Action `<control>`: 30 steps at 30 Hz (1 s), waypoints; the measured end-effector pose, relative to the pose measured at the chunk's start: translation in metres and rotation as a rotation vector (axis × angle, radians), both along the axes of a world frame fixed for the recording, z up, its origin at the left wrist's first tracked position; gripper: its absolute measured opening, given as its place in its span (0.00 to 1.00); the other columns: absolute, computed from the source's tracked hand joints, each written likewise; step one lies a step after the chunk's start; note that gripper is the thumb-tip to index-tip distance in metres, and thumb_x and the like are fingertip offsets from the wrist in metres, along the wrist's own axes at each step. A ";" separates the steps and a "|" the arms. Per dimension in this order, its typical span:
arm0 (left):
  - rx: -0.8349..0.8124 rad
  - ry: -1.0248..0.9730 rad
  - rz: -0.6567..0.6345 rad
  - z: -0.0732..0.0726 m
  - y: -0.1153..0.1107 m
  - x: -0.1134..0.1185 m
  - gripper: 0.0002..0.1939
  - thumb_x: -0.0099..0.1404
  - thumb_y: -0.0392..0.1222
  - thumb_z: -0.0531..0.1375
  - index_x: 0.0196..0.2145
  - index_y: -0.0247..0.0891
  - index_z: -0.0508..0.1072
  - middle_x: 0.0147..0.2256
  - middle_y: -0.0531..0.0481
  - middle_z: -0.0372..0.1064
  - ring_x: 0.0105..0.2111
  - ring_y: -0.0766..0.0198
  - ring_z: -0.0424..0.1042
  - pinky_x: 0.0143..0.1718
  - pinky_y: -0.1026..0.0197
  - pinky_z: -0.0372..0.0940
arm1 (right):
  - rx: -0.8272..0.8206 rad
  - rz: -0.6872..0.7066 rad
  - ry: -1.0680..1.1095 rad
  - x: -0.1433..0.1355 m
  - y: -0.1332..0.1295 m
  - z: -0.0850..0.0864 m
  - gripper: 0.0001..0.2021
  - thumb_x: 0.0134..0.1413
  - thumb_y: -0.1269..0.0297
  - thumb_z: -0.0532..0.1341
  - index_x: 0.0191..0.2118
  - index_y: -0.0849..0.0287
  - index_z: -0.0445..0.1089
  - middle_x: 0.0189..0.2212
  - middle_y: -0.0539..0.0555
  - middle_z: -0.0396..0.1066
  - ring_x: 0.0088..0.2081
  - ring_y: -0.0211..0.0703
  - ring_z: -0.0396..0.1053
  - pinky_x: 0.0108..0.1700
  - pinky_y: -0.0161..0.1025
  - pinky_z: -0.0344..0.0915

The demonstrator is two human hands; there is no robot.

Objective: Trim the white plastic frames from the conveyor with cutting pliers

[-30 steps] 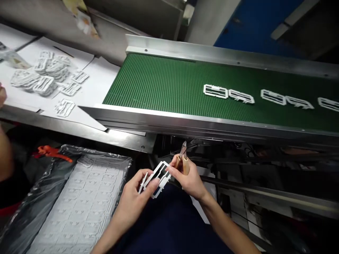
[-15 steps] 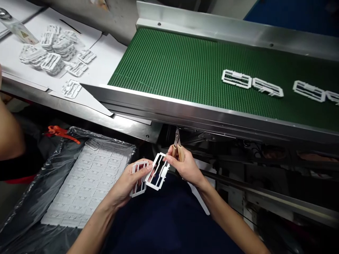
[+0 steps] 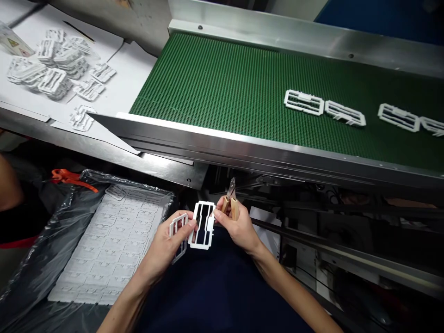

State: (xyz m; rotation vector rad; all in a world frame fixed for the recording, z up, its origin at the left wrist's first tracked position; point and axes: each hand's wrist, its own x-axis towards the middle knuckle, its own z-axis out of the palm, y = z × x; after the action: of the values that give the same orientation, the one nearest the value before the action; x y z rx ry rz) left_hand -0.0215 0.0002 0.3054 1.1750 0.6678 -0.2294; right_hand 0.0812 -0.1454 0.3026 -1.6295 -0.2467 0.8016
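Note:
In front of my waist, my left hand (image 3: 166, 247) grips a white plastic frame (image 3: 179, 240) between thumb and fingers. A second white plastic frame (image 3: 202, 225), with slots and small side prongs, stands between my two hands. Its left edge meets my left fingertips, and my right thumb is at its right edge. My right hand (image 3: 237, 226) is closed round nippers (image 3: 231, 196) with tan handles; their metal jaws point up, away from the frame. The palm sides of both hands are hidden.
White frames (image 3: 303, 102) lie on the green conveyor (image 3: 208, 88) behind its metal rail. Stacks of frames (image 3: 53, 83) cover part of the paper-covered table at left. Below, a plastic-lined box (image 3: 26, 282) holds rows of white pieces. A person's arm (image 3: 9, 182) shows at the far left.
Both frames between my hands have turned; the second is more upright, and the first shows more edge-on. The nippers stay in my right hand. The whole view has shifted slightly.

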 end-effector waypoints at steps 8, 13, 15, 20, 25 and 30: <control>0.216 -0.032 0.070 -0.007 -0.029 0.007 0.18 0.56 0.50 0.63 0.41 0.41 0.64 0.27 0.55 0.63 0.25 0.66 0.62 0.27 0.65 0.61 | -0.085 -0.016 -0.249 -0.010 0.007 0.011 0.04 0.55 0.64 0.56 0.34 0.58 0.59 0.27 0.47 0.60 0.27 0.34 0.58 0.32 0.34 0.58; 0.334 -0.024 0.205 -0.005 -0.026 0.008 0.13 0.64 0.53 0.53 0.37 0.40 0.67 0.26 0.54 0.64 0.23 0.67 0.61 0.24 0.66 0.58 | -0.059 0.042 -0.243 -0.011 0.010 0.013 0.04 0.55 0.64 0.56 0.34 0.57 0.59 0.25 0.46 0.58 0.25 0.33 0.56 0.30 0.33 0.57; 0.309 -0.019 0.255 -0.003 -0.018 0.007 0.14 0.64 0.52 0.54 0.39 0.41 0.67 0.27 0.54 0.64 0.24 0.67 0.62 0.25 0.67 0.59 | -0.062 0.060 -0.237 -0.012 0.010 0.014 0.03 0.55 0.65 0.55 0.33 0.58 0.59 0.25 0.46 0.58 0.26 0.33 0.56 0.31 0.33 0.57; 0.237 -0.024 0.326 -0.004 0.003 -0.001 0.14 0.57 0.44 0.62 0.41 0.40 0.67 0.30 0.54 0.68 0.30 0.65 0.67 0.32 0.67 0.62 | -0.052 0.116 -0.240 -0.010 0.009 0.013 0.03 0.56 0.65 0.55 0.34 0.58 0.59 0.25 0.46 0.58 0.27 0.33 0.56 0.32 0.33 0.57; 0.079 -0.084 0.170 -0.004 0.023 0.003 0.20 0.55 0.44 0.64 0.45 0.38 0.67 0.29 0.52 0.67 0.27 0.66 0.66 0.29 0.65 0.62 | -0.068 0.227 -0.255 -0.006 0.005 0.009 0.03 0.56 0.65 0.55 0.35 0.58 0.59 0.26 0.46 0.59 0.27 0.33 0.57 0.32 0.33 0.56; 0.112 -0.139 -0.248 -0.001 0.045 0.018 0.13 0.59 0.48 0.61 0.36 0.35 0.71 0.25 0.53 0.64 0.25 0.66 0.61 0.27 0.65 0.57 | -0.022 0.351 -0.255 -0.002 0.004 0.006 0.02 0.55 0.67 0.54 0.35 0.58 0.59 0.27 0.46 0.59 0.28 0.33 0.57 0.32 0.32 0.56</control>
State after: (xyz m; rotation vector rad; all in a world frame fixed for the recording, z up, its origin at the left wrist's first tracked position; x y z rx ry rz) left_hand -0.0032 0.0456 0.3046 1.3691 0.4164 -0.3185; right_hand 0.0790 -0.1411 0.3090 -1.7332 -0.7220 0.8579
